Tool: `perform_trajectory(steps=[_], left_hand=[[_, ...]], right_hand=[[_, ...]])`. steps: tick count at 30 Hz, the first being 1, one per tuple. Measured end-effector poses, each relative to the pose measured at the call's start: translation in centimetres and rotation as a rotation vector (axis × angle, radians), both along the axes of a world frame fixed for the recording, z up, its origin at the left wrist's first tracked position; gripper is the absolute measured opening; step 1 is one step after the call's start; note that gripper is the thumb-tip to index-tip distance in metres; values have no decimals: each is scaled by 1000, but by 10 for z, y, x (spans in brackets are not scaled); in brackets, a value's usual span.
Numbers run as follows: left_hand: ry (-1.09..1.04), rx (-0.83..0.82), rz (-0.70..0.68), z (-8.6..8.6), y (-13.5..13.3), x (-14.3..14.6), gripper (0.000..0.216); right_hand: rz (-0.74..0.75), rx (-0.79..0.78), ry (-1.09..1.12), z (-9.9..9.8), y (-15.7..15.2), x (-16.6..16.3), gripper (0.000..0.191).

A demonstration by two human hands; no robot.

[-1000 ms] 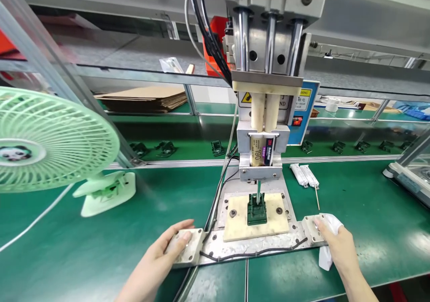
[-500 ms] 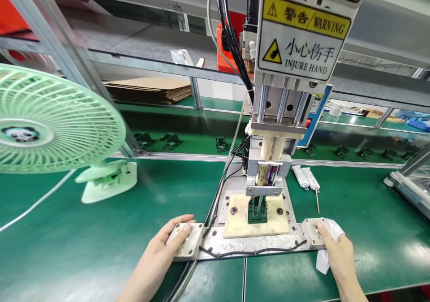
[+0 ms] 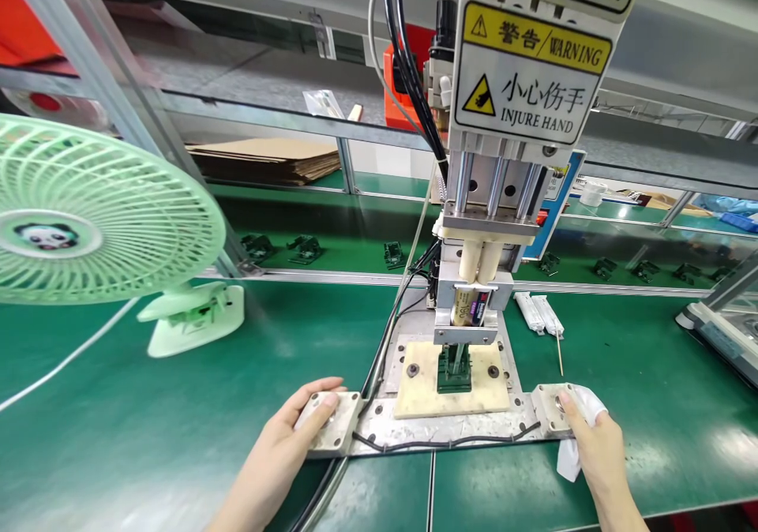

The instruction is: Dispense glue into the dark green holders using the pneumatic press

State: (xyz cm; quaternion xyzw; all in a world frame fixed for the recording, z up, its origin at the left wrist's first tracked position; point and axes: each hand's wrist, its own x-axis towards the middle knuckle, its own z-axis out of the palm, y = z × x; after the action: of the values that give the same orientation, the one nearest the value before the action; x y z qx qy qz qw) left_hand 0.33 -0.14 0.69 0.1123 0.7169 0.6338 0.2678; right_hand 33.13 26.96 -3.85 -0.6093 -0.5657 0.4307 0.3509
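My left hand (image 3: 278,447) lies on the left button box (image 3: 329,422) of a press fixture, its thumb pressing on the box's top. My right hand (image 3: 595,455) has a thumb on the right button box (image 3: 549,410) and holds a white cloth (image 3: 573,455) under its fingers. Between the two boxes a dark green part (image 3: 453,374) sits on a cream plate (image 3: 414,399). The press head (image 3: 470,309), carrying an adhesive cartridge, is down with its needle at the green part.
A mint-green desk fan (image 3: 88,212) stands at the left on the green mat. White packets and a thin stick (image 3: 542,315) lie to the right of the press. Small dark parts (image 3: 305,248) line the conveyor behind. A scale (image 3: 722,323) sits at the far right.
The press head has come down from above the green part to it. Both hands stayed on the button boxes. The view tilted up slightly.
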Motion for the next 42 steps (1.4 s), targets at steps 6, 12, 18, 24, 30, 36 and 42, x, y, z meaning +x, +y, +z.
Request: perform_trajectory(steps=[6, 12, 18, 24, 30, 36, 42], left_hand=[[-9, -3, -7, 0, -1, 0, 71], [-16, 8, -14, 1, -1, 1, 71], [-16, 2, -24, -4, -1, -3, 73], [8, 3, -5, 0, 0, 0, 71], [23, 7, 7, 4, 1, 1, 67], [-7, 18, 6, 3, 1, 1, 66], [15, 9, 11, 4, 1, 2, 67]], right_hand=[[-15, 2, -5, -1, 0, 1, 64], [-22, -3, -14, -2, 1, 0, 60], [-22, -3, -9, -2, 2, 0, 59], [-19, 3, -8, -1, 1, -1, 58], [-11, 9, 7, 2, 0, -1, 57], [7, 12, 5, 4, -1, -1, 58], [0, 8, 19, 0, 0, 0, 59]])
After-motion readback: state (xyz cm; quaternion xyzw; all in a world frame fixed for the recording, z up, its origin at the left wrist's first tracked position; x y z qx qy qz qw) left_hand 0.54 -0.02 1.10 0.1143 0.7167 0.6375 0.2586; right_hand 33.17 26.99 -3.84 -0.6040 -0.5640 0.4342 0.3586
